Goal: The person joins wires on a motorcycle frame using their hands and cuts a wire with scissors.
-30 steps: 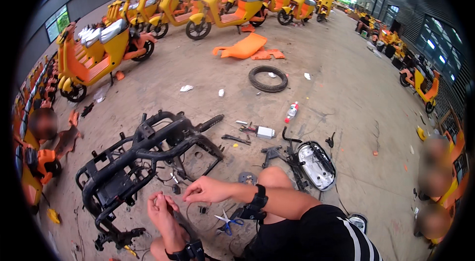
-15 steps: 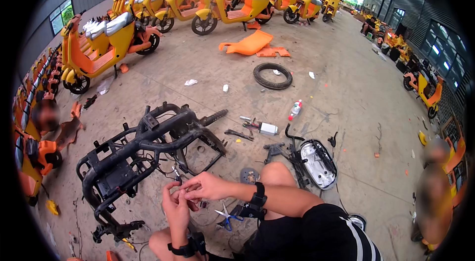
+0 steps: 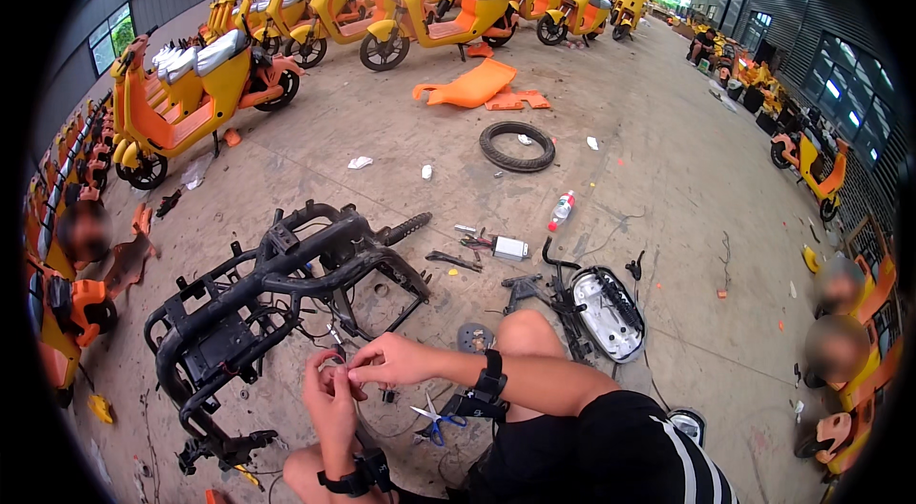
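My left hand [image 3: 327,401] is raised in front of the black scooter frame [image 3: 258,280], its thumb and fingers closed on a thin wire [image 3: 336,347] that loops above the fingertips. From the right, my right hand [image 3: 389,360] reaches across and pinches at the same spot, fingertips against those of the left. The wire's end is too small to make out between the fingers. Just behind the hands, loose dark wires [image 3: 303,321] hang from the scooter frame, which lies on the floor. Blue-handled scissors [image 3: 438,421] lie partly spread on the floor, right of my hands.
A silver controller box [image 3: 510,247], a white-lined scooter part [image 3: 609,315], a plastic bottle [image 3: 562,211] and a tyre [image 3: 517,147] lie beyond. Orange panels [image 3: 472,85] rest farther off. Yellow scooters [image 3: 434,12] stand in rows at the back and left. People are at the right.
The view has shifted slightly. My hands stay together, with small finger movements; the dark connector piece that stood above the fingertips no longer shows clearly there.
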`<state>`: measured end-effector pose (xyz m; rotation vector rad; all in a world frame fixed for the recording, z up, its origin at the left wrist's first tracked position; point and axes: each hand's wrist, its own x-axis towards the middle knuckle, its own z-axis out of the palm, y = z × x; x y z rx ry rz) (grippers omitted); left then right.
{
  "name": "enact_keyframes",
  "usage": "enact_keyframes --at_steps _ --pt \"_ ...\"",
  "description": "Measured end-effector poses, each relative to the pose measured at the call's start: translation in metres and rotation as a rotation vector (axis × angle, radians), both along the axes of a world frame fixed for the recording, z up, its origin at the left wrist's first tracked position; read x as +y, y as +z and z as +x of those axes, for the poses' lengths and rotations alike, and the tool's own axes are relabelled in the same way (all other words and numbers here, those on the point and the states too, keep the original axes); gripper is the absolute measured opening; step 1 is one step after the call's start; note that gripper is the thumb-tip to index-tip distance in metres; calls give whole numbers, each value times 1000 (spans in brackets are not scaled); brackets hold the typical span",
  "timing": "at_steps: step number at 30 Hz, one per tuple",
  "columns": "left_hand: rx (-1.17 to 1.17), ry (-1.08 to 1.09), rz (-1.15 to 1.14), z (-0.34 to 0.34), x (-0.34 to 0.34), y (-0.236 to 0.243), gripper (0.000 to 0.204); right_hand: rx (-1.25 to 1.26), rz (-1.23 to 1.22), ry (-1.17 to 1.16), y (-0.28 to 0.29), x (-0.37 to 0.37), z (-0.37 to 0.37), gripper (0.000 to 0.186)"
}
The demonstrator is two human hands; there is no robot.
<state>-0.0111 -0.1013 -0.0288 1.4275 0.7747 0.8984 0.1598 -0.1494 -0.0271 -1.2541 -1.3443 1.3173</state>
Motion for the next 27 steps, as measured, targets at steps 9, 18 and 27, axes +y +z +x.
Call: enact_keyframes --at_steps 9,18,27 --pt "89 -5 60 2 -1 2 15 215 -150 31 -8 7 0 29" --pt "-18 47 -7 -3 5 -5 15 33 -53 57 -24 6 -7 26" --pt "99 77 139 3 -4 4 28 167 -91 -55 -10 3 -8 30"
